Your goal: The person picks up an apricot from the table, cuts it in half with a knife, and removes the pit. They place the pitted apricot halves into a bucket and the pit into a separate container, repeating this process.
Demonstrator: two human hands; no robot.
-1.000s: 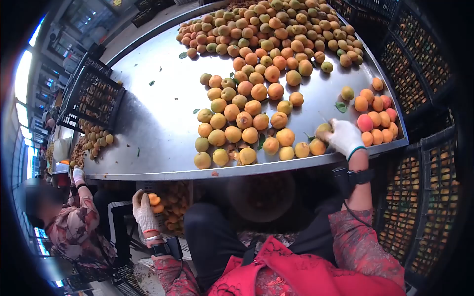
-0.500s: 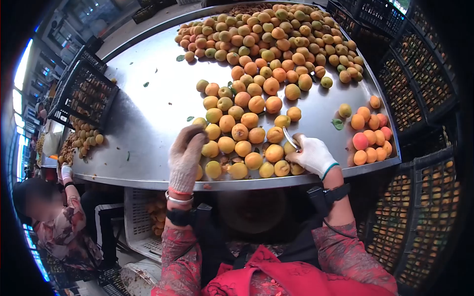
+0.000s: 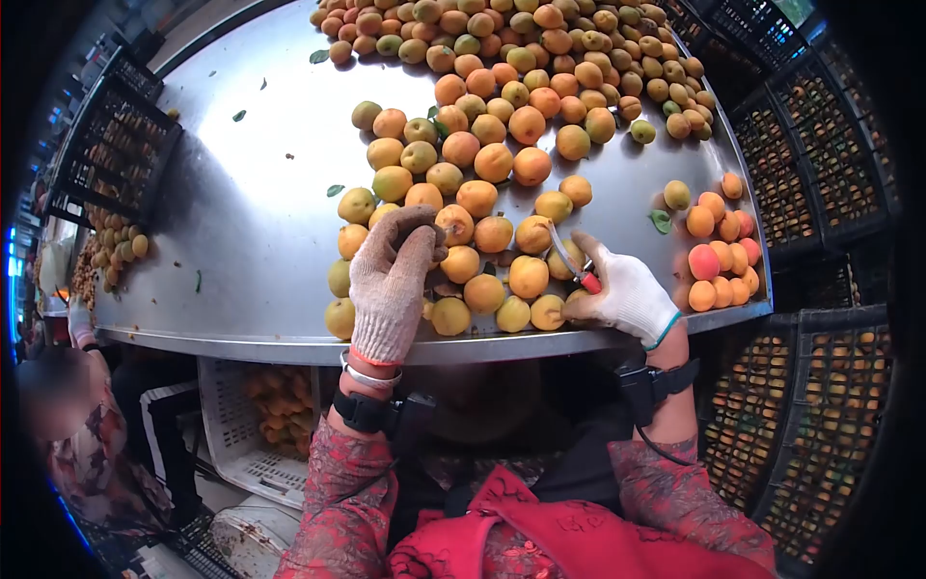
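My left hand (image 3: 391, 280), in a soiled knit glove, is over the near cluster of apricots (image 3: 529, 277) on the metal table. Its fingers are curled together, with the tips beside an apricot (image 3: 455, 224) that has a brown spot; whatever lies inside them is hidden. My right hand (image 3: 625, 294), in a cleaner white glove, is closed around a small knife (image 3: 589, 282) with a red handle. The knife's thin curved blade points up and left, close against the apricots. Some brown bits lie among the fruit between my hands.
A big heap of apricots (image 3: 540, 43) covers the far side of the metal table (image 3: 251, 241). Redder apricots (image 3: 702, 261) sit at the right edge. Black crates (image 3: 820, 405) of fruit stand to the right; a white crate (image 3: 231, 410) is below. Another person (image 3: 82, 415) works at left.
My left hand has moved right over the fruit, towards the spotted apricot. My right hand has turned the knife so its red handle shows. The whole view has shifted, moving the far heap upward.
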